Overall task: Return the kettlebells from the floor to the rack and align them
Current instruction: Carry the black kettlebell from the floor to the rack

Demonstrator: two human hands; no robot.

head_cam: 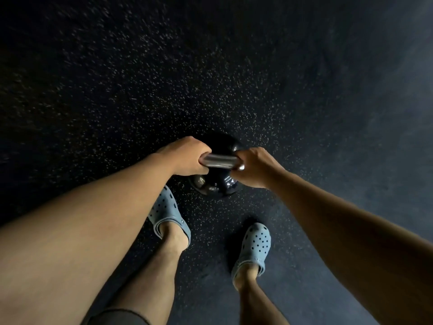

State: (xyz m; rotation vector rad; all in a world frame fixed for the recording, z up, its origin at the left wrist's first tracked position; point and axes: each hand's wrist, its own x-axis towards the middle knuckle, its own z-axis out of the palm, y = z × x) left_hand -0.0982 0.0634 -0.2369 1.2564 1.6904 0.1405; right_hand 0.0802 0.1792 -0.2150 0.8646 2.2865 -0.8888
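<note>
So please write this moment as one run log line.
left hand: shut on handle | right hand: same | round black kettlebell | rack unseen

Kettlebell (216, 184): glossy black body, smooth; handle (218, 160) bare polished metal. Floor (140, 90): matt black, pale-flecked, probably rubber, grainy. Clogs (254, 245): matt light-blue perforated foam or plastic. Shorts hem (121, 316): grey cloth.

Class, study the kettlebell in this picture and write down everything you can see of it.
The kettlebell has a round, glossy black body and a smooth, silvery metal handle lying level across its top. The left hand and right hand each wrap one end of the handle. It is ahead of two light blue clogs, over a dark speckled floor. Whether it rests on the floor or hangs just above it cannot be told.
</note>
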